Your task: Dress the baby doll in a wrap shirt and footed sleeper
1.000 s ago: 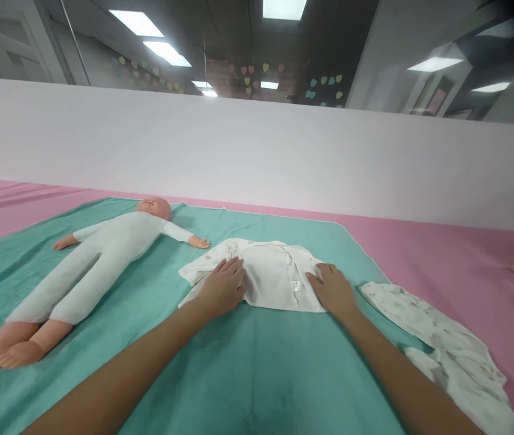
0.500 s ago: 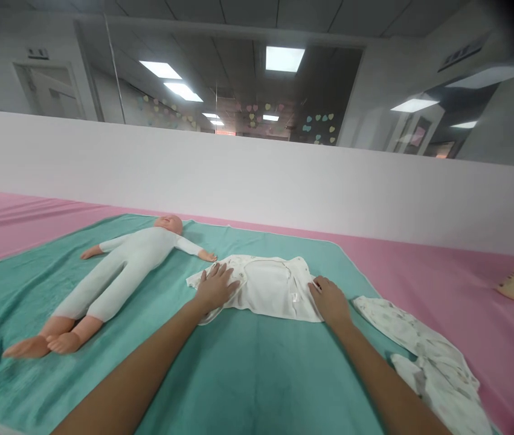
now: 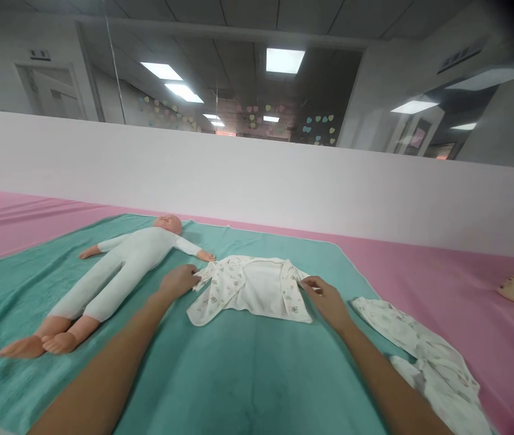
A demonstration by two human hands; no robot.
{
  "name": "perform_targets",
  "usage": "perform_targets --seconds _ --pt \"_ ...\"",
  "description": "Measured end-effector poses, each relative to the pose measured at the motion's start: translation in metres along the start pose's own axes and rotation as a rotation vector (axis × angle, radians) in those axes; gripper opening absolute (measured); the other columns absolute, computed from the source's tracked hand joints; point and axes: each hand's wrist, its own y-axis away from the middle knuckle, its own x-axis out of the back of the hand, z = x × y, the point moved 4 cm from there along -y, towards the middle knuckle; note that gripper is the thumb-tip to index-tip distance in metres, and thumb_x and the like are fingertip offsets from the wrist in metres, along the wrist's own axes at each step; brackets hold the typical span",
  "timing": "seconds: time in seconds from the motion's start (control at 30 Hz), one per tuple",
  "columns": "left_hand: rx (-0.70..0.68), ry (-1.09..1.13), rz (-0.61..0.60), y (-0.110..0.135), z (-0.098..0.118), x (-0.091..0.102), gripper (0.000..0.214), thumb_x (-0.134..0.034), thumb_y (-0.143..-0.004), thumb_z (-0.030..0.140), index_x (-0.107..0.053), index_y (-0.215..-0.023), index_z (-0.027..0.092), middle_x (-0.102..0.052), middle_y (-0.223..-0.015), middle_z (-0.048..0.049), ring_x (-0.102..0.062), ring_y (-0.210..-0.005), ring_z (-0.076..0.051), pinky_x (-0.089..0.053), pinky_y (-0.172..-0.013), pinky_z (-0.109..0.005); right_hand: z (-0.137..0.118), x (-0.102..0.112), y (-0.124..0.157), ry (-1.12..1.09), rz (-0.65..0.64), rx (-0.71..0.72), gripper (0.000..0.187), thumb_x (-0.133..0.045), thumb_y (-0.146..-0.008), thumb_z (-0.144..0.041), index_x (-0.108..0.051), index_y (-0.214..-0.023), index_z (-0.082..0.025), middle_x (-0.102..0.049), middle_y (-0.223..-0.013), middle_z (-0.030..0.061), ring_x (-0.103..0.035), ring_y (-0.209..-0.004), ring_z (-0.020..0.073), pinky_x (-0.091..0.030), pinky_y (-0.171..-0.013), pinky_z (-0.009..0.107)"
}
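Left grip (image 3: 179,281), right grip (image 3: 328,302), shirt (image 3: 260,286) between

Left hand (image 3: 180,281), right hand (image 3: 325,298), well apart

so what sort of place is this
Probably a baby-care training room, though no readable sign confirms it. A baby doll lies on a green towel beside a small printed top, and office-style ceiling lights show above the white partition.
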Motion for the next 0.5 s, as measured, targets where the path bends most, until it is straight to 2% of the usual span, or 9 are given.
perform_targets --seconds 0.07,0.13,0.23,0.37,0.43,0.5 --pt "-0.025 -0.042 0.151 0.003 0.003 0.008 0.027 -0.039 -0.084 0.033 -0.061 -0.092 0.020 -0.063 -0.099 -0.0086 -0.058 -0.086 -0.024 -0.036 -0.057 -0.028 0.030 0.010 -0.007 0.224 0.089 -0.157 0.035 -0.037 -0.087 -0.046 -0.053 -0.105 -0.021 -0.056 -0.114 0.0084 -0.052 -0.104 0.0245 -0.041 -0.084 0.035" --pt "-0.031 -0.085 0.337 0.007 0.005 0.016 0.033 -0.032 -0.088 0.031 -0.059 -0.103 0.020 -0.060 -0.105 -0.0099 -0.057 -0.089 -0.024 -0.037 -0.059 -0.029 0.058 0.018 -0.011 0.420 0.103 -0.287 0.040 -0.039 -0.085 -0.049 -0.053 -0.106 -0.018 -0.054 -0.116 0.0134 -0.050 -0.105 0.0287 -0.041 -0.082 0.039" --pt "0.040 -0.111 0.499 0.008 -0.001 0.021 0.036 -0.028 -0.090 0.030 -0.057 -0.110 0.023 -0.059 -0.107 -0.0085 -0.058 -0.088 -0.024 -0.037 -0.059 -0.029 0.084 0.025 -0.014 0.546 0.095 -0.394 0.047 -0.035 -0.083 -0.055 -0.052 -0.105 -0.017 -0.051 -0.116 0.0162 -0.050 -0.103 0.0311 -0.041 -0.078 0.041" --pt "0.087 -0.091 0.544 0.005 -0.010 0.016 0.036 -0.030 -0.088 0.023 -0.056 -0.113 0.025 -0.057 -0.111 -0.0084 -0.058 -0.085 -0.024 -0.040 -0.060 -0.031 0.096 0.026 -0.014 0.517 0.045 -0.518 0.048 -0.037 -0.082 -0.056 -0.049 -0.105 -0.017 -0.058 -0.104 0.0134 -0.056 -0.092 0.0300 -0.041 -0.072 0.040" --pt "0.029 -0.097 0.564 0.003 -0.006 0.012 0.038 -0.033 -0.086 0.019 -0.053 -0.118 0.023 -0.055 -0.116 -0.0103 -0.057 -0.092 -0.025 -0.043 -0.067 -0.033 0.097 0.024 -0.015 0.448 0.046 -0.509 0.042 -0.040 -0.081 -0.051 -0.046 -0.108 -0.018 -0.060 -0.097 0.0096 -0.058 -0.084 0.0264 -0.041 -0.068 0.036" --pt "-0.094 -0.090 0.543 0.001 0.004 0.004 0.037 -0.034 -0.087 0.020 -0.053 -0.119 0.021 -0.055 -0.118 -0.0100 -0.053 -0.102 -0.025 -0.043 -0.078 -0.035 0.098 0.023 -0.017 0.368 0.112 -0.463 0.037 -0.042 -0.081 -0.044 -0.045 -0.108 -0.020 -0.061 -0.093 0.0061 -0.058 -0.077 0.0222 -0.039 -0.063 0.032"
